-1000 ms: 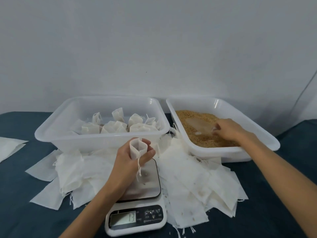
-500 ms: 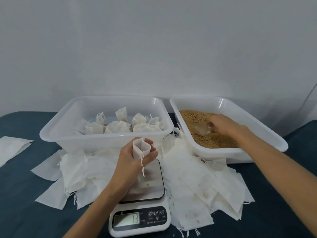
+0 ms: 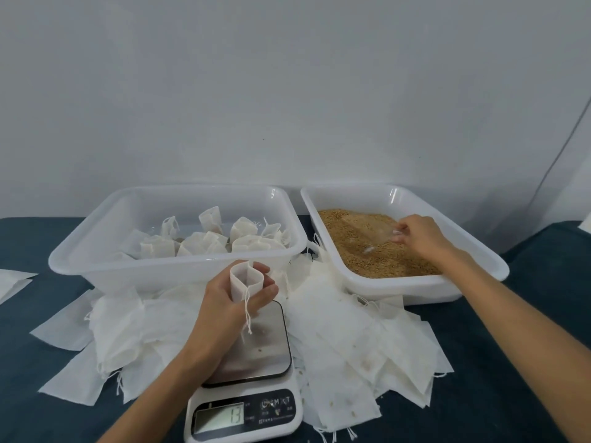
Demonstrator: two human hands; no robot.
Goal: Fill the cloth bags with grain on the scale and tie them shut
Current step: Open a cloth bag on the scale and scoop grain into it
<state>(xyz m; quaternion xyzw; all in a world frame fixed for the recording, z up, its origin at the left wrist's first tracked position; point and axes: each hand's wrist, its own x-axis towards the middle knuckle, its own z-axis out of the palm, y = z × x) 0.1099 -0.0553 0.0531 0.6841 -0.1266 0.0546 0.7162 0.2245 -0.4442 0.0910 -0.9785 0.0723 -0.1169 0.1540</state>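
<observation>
Cloth bag (image 3: 245,280) gripped in left hand (image 3: 230,310), above scale (image 3: 246,391)

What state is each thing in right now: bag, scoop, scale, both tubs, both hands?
Cloth bag: mouth open, upright, untied.
Left hand: grips the bag over the scale.
Scale: on, display shows 13.
Right hand: holds clear scoop in the grain.
Grain tub: partly filled.
Left tub: holds filled bags.
</observation>
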